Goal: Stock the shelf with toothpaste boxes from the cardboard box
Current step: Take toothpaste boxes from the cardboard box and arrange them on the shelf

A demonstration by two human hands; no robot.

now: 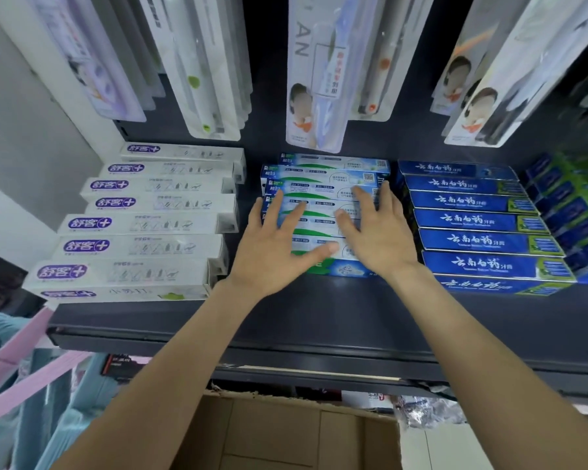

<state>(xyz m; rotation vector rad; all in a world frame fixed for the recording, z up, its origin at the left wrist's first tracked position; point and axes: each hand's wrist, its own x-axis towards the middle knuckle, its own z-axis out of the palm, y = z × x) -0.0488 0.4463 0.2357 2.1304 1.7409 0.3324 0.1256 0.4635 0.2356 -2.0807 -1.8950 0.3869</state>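
Observation:
A stack of green-and-white toothpaste boxes (323, 179) lies in the middle of the dark shelf (319, 320). My left hand (272, 245) rests flat on the stack's left side, fingers spread, thumb across the front box. On the right side my right hand (377, 232) lies flat too, fingers apart and touching the box tops. Neither hand grips a box. The cardboard box (286, 432) stands open below the shelf, between my forearms; what I see of its inside holds nothing.
White toothpaste boxes with purple logos (133, 222) fill the shelf's left part. Blue toothpaste boxes (479, 222) sit on the right, with green-blue ones (571, 205) beyond. Toothbrush packs (319, 72) hang above. Pink and teal packages (21, 368) are at lower left.

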